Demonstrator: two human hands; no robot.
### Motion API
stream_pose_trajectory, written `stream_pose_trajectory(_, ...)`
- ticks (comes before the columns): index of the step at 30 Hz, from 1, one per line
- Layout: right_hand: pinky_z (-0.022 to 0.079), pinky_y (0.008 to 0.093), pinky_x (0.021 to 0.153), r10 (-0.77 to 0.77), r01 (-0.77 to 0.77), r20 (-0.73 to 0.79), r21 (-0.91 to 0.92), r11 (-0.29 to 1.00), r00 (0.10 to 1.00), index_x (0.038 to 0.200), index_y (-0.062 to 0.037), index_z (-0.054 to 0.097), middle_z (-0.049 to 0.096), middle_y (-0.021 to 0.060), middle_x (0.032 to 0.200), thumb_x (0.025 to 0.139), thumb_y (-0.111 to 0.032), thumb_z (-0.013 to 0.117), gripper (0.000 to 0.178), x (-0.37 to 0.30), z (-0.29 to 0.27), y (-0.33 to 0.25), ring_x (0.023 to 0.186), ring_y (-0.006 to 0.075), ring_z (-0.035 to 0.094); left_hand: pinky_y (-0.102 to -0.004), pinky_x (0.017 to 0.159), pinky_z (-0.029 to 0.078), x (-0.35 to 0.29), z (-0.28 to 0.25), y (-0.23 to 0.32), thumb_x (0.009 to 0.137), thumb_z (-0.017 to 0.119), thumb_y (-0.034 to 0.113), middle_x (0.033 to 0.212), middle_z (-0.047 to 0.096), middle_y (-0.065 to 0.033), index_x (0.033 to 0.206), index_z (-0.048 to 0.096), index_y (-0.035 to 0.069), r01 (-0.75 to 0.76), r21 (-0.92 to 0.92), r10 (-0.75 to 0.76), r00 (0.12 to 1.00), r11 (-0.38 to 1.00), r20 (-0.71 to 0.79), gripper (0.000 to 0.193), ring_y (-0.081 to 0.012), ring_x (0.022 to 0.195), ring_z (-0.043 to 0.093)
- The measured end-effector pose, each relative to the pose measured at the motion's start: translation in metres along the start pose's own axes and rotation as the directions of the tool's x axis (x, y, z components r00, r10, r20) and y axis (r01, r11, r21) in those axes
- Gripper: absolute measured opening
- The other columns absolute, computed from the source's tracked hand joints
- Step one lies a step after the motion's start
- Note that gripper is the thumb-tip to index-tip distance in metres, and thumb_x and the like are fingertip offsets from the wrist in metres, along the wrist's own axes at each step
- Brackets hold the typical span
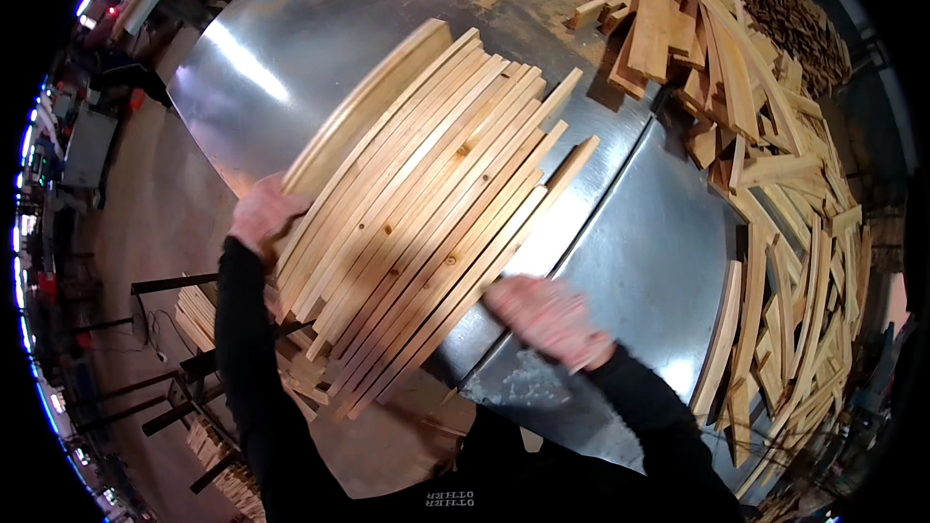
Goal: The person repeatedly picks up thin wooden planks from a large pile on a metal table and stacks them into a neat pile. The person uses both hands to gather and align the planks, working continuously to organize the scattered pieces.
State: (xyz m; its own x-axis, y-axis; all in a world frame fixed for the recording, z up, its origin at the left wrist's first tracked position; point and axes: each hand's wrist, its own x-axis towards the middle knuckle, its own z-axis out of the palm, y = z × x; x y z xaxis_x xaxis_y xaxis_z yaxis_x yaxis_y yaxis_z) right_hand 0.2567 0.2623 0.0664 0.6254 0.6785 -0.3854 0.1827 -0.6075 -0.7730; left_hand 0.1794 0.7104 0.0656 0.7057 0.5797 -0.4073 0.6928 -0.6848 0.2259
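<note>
A row of long, pale wooden slats (417, 194) lies side by side on the metal table, their near ends reaching past its edge. Their far ends are uneven, and some show dark knots. At the row's left side a thicker board (368, 102) stands on edge. My left hand (263, 215), in a reddish-white glove, is closed round the near end of this board. My right hand (547, 320), gloved the same way, is beside the rightmost slat (518, 232), its fingertips close to it. Motion smears the right fingers, so their grip and any contact are unclear.
The shiny metal table (639, 223) has a seam running across it. A large jumbled heap of wood offcuts (785, 261) covers its right side, with more boards (659, 29) at the far right. Black metal bars (184, 363) and stacked slats (197, 315) stand at lower left.
</note>
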Motion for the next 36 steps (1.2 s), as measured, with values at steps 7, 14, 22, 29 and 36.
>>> stream_pose_trajectory(7, 0.039, 0.0421, 0.111, -0.355, -0.043, -0.564, -0.571, 0.82, 0.746, 0.142, -0.0119, 0.055, 0.066, 0.014, 0.13, 0.102, -0.044, 0.046, 0.052, 0.197, -0.169, 0.005, 0.126, 0.0331, 0.057, -0.0321, 0.072, 0.055, -0.167, -0.012, -0.111, 0.077, 0.075, 0.042, 0.094, 0.065, -0.0076, 0.117, 0.062, -0.001, 0.1, -0.807, 0.118, 0.971, 0.581, 0.206, 0.061, -0.0185, 0.082, 0.065)
stream_pose_trajectory(14, 0.039, 0.0434, 0.111, -0.442, 0.155, -0.211, -0.738, 0.657, 0.872, 0.136, -0.0146, 0.062, 0.07, 0.015, 0.119, 0.099, -0.036, 0.058, 0.044, 0.276, -0.159, 0.006, 0.118, 0.0336, 0.061, -0.0431, 0.086, 0.057, -0.222, 0.085, -0.096, 0.069, 0.086, 0.051, 0.113, 0.066, -0.0149, 0.129, 0.055, -0.001, 0.269, -0.962, -0.062, 0.962, 0.041, 0.266, 0.086, -0.0298, 0.098, 0.067)
stream_pose_trajectory(22, 0.045, 0.041, 0.104, -0.375, 0.227, -0.34, -0.402, 0.887, 0.862, 0.146, -0.0158, 0.053, 0.07, 0.0162, 0.119, 0.099, -0.048, 0.055, 0.057, 0.252, -0.157, -0.013, 0.109, 0.0357, 0.065, -0.0323, 0.083, 0.052, -0.218, 0.065, -0.07, 0.073, 0.077, 0.047, 0.107, 0.067, -0.0075, 0.126, 0.06, -0.003, 0.243, -0.922, -0.021, 0.968, 0.3, 0.248, 0.075, -0.0172, 0.094, 0.064)
stream_pose_trajectory(29, 0.05, 0.0284, 0.085, -0.144, 0.607, -0.705, 0.466, 0.644, 0.695, 0.133, 0.0009, 0.056, 0.069, 0.0072, 0.1, 0.088, -0.032, 0.075, 0.058, 0.217, -0.134, -0.048, 0.091, 0.0161, 0.063, -0.0349, 0.083, 0.055, -0.245, 0.029, -0.033, 0.071, 0.083, 0.047, 0.121, 0.065, -0.012, 0.133, 0.055, -0.001, 0.189, -0.957, -0.042, 0.982, 0.219, 0.184, 0.084, -0.0222, 0.104, 0.066)
stream_pose_trajectory(36, 0.044, 0.0291, 0.064, -0.292, 0.702, -0.73, 0.346, 0.622, 0.618, 0.083, -0.0084, 0.059, 0.054, -0.0008, 0.074, 0.079, -0.009, 0.058, 0.004, 0.205, -0.192, -0.1, 0.068, 0.0131, 0.051, -0.029, 0.08, 0.052, -0.251, -0.061, -0.008, 0.083, 0.07, 0.024, 0.104, 0.069, -0.0053, 0.118, 0.065, -0.001, 0.146, -0.601, -0.246, 0.965, 0.786, -0.088, 0.043, -0.016, 0.093, 0.066)
